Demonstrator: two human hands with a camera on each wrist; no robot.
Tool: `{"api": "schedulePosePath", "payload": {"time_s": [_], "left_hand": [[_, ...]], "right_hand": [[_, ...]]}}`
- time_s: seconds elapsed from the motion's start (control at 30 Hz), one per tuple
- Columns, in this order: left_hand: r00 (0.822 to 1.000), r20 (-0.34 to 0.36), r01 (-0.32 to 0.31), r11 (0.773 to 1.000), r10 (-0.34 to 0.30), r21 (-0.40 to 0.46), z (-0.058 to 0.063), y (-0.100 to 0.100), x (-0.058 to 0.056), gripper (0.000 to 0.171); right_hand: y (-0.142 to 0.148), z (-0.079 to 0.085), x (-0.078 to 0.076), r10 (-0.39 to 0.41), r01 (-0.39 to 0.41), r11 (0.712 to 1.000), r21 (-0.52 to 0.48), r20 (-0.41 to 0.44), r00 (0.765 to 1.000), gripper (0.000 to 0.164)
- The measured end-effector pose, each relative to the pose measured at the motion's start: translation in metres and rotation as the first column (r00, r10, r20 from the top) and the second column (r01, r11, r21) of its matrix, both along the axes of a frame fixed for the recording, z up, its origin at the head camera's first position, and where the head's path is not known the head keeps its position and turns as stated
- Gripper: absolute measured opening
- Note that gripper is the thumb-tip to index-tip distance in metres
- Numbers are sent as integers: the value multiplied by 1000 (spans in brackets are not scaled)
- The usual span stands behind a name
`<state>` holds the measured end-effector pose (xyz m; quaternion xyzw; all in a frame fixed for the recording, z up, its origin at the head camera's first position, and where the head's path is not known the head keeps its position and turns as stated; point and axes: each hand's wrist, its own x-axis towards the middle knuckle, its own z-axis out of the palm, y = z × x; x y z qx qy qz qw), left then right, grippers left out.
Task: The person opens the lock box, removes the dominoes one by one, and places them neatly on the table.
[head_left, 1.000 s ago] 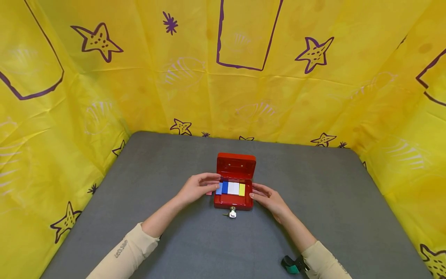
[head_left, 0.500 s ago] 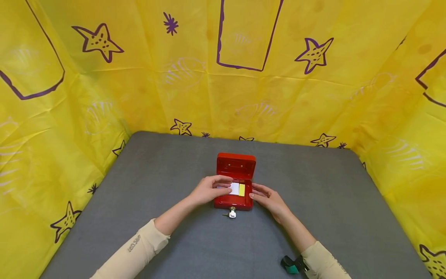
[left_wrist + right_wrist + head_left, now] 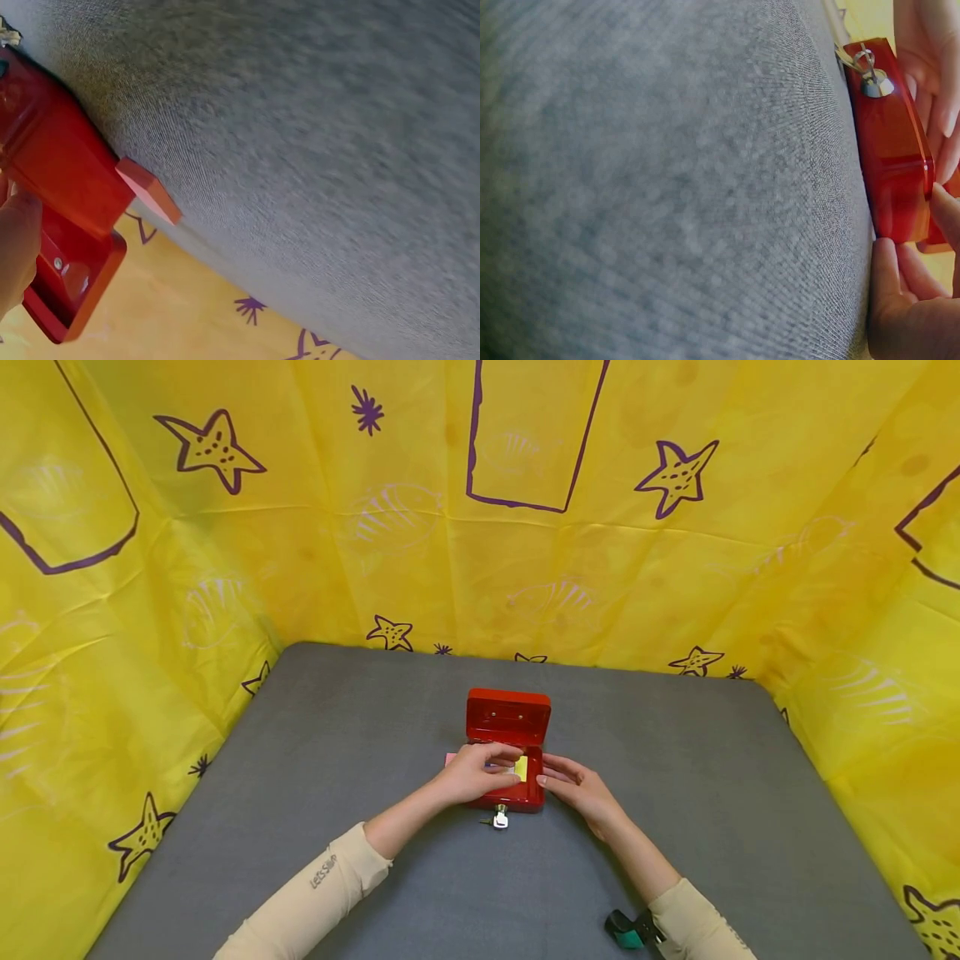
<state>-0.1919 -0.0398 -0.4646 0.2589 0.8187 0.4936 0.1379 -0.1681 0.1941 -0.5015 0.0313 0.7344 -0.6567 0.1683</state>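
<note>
So, biggest first: a yellow fabric backdrop with purple starfish (image 3: 465, 577) runs along the far, left and right edges of a dark grey cloth-covered surface (image 3: 465, 902). Toward the middle of the far edge sits an open red metal cash box (image 3: 508, 727), lid raised on its far side, probably so the inside is easy to get at. Right hand (image 3: 581, 789) has its thumb at the rim and other fingers against the right wall, not wrapped round it; looks like steadying to me. Left hand (image 3: 476, 774) is over the opening, fingers loosely extended, nothing clenched that I can see. Can't tell if they touch the contents. Just outside the left wall there's a pink rectangular block (image 3: 150, 191). Inside, a yellow rectangular block (image 3: 522, 767) shows past the left fingers. Smallest: a shiny metal lock with keys (image 3: 500, 817) on the front, handily facing the person.

Room-wise, the box is well apart from the left and right edges, with a gap behind the lid. Tight spot's inside those walls, I reckon.
</note>
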Motion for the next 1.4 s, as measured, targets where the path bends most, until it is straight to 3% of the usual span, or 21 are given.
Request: {"api": "schedulePosePath", "payload": {"time_s": [0.63, 1.03, 1.4], "left_hand": [[999, -12, 39, 993, -41, -114, -9, 15, -2, 44], [998, 5, 59, 993, -59, -103, -8, 19, 3, 44], [992, 100, 86, 995, -80, -56, -6, 23, 5, 43]], "right_hand": [[-2, -3, 0, -3, 3, 1000, -2, -7, 1000, 59], [1, -3, 0, 5, -5, 1000, 12, -6, 1000, 59], [1, -1, 0, -5, 5, 1000, -6, -5, 1000, 59]]}}
